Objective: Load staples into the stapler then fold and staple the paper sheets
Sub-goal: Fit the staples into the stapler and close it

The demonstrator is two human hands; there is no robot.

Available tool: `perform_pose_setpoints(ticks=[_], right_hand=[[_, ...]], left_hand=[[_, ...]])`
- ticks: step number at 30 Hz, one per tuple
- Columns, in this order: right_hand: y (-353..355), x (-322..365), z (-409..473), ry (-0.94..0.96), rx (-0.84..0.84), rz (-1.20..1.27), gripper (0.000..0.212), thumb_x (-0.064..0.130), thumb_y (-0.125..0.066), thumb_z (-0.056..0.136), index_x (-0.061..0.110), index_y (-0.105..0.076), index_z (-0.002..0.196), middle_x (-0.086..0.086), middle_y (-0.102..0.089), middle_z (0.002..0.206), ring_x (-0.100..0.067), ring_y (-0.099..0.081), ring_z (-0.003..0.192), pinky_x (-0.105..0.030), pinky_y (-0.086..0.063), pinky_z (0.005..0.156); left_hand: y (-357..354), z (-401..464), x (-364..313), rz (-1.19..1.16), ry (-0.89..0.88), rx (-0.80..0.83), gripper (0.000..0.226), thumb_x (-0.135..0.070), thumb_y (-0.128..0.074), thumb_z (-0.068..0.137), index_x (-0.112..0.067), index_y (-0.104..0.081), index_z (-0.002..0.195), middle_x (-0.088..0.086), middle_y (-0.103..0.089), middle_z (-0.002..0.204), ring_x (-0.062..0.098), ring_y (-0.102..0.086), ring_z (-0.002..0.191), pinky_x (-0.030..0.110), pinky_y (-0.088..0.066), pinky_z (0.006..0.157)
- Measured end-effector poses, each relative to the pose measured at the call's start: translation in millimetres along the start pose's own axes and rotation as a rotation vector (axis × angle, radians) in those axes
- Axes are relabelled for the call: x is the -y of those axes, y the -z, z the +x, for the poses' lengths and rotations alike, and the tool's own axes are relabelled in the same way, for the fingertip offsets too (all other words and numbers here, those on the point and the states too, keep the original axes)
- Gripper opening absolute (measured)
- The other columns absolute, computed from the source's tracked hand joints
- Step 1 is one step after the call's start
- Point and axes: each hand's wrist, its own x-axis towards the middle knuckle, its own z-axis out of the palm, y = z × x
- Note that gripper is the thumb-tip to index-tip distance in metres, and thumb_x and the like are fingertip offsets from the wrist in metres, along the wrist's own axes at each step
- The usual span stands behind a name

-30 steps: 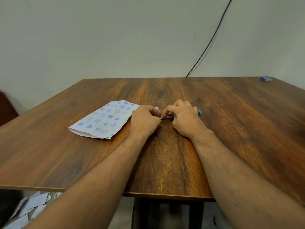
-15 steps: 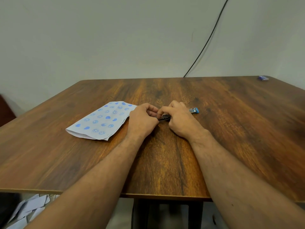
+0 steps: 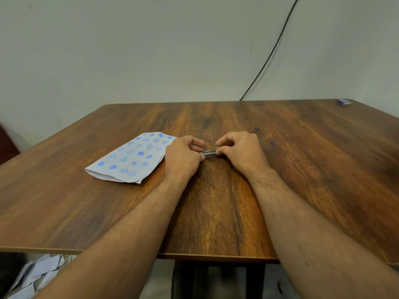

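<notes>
At the middle of the wooden table (image 3: pixel 302 169) in the head view, the left hand (image 3: pixel 183 155) and the right hand (image 3: pixel 241 151) curl their fingers round opposite ends of a small metal stapler (image 3: pixel 209 153), which shows only as a short silver strip between them, low over the tabletop. Just left of the left hand lie the paper sheets (image 3: pixel 131 157), white with blue smiley and heart prints, flat on the wood. A small blue box (image 3: pixel 344 102) sits at the far right corner, a black cable (image 3: pixel 272 50) runs down the wall, and paper scraps (image 3: pixel 36 275) lie on the floor below the near left edge.
</notes>
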Motion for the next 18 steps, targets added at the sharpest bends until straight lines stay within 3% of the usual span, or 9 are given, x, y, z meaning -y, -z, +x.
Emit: perform_pose_setpoints(ticks=[2, 5, 9, 15, 18], right_hand=[[-2.0, 3.1, 0.4, 0.03, 0.052, -0.043, 0.015, 0.013, -0.079, 0.08, 0.02, -0.081, 0.093, 0.01, -0.068, 0.087, -0.003, -0.059, 0.087, -0.013, -0.044, 0.078], [-3.9, 6.5, 2.6, 0.067, 0.097, -0.133, 0.014, 0.013, -0.077, 0.083, 0.019, -0.081, 0.095, 0.013, -0.061, 0.087, -0.006, -0.057, 0.091, -0.02, -0.041, 0.084], [-3.7, 8.6, 3.0, 0.106, 0.143, -0.217, 0.014, 0.013, -0.073, 0.087, 0.018, -0.081, 0.098, 0.009, -0.065, 0.092, -0.01, -0.059, 0.095, -0.027, -0.046, 0.09], [-3.5, 8.4, -0.1, 0.122, 0.127, -0.229, 0.015, 0.014, -0.07, 0.091, 0.018, -0.081, 0.101, 0.003, -0.068, 0.105, -0.012, -0.059, 0.1, -0.029, -0.046, 0.094], [-2.3, 6.0, -3.6, 0.121, 0.111, -0.289, 0.028, 0.009, -0.065, 0.091, 0.025, -0.077, 0.109, 0.004, -0.067, 0.109, -0.014, -0.053, 0.108, -0.029, -0.041, 0.094]], left_hand=[[-0.7, 0.4, 0.7, -0.007, -0.004, -0.002, 0.031, 0.0, -0.077, 0.078, -0.024, -0.075, 0.098, -0.011, -0.076, 0.086, -0.003, -0.069, 0.081, 0.015, -0.05, 0.077], [-1.0, 0.4, 1.4, -0.02, -0.008, -0.014, 0.031, 0.0, -0.078, 0.076, -0.024, -0.076, 0.096, -0.012, -0.076, 0.083, -0.003, -0.07, 0.08, 0.018, -0.052, 0.08], [-0.7, 1.7, 0.7, -0.015, -0.001, -0.002, 0.03, -0.001, -0.078, 0.078, -0.023, -0.076, 0.098, -0.012, -0.075, 0.084, -0.003, -0.069, 0.08, 0.014, -0.05, 0.077], [-1.2, 1.9, 0.9, -0.013, 0.002, -0.002, 0.03, -0.001, -0.078, 0.079, -0.021, -0.077, 0.102, -0.011, -0.076, 0.085, -0.001, -0.07, 0.082, 0.017, -0.051, 0.079], [-1.5, 1.1, 0.1, -0.012, 0.01, -0.015, 0.029, -0.001, -0.076, 0.08, -0.021, -0.076, 0.1, -0.011, -0.075, 0.084, -0.001, -0.069, 0.081, 0.015, -0.049, 0.075]])
